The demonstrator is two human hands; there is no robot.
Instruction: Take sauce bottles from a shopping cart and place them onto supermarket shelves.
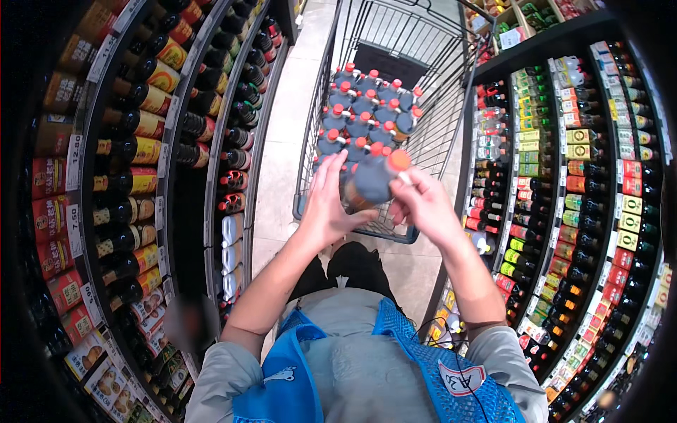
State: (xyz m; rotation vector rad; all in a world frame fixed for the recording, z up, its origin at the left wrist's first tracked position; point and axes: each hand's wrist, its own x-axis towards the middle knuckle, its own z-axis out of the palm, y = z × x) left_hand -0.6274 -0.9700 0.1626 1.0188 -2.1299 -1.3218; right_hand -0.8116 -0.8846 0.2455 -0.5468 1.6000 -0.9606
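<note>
A large dark plastic bottle (370,180) with a red cap is tilted above the near end of a shopping cart and looks blurred. Near its cap, the fingers of my right hand (420,203) pinch a white part at the neck. My left hand (330,201) is beside the bottle with fingers spread and thumb below it; whether it touches the bottle cannot be told. Underneath and beyond, several similar bottles (365,119) with red caps and white neck pieces stand packed in rows in the wire shopping cart (441,143). My hands hide some of the nearest ones.
Shelves (211,174) of bottled sauces rise close on the left, with one dark gap between bottles. More bottle shelves (508,211) line the right. Light floor tiles (280,127) run beside the cart. Bins of packaged goods (523,21) are at the upper right.
</note>
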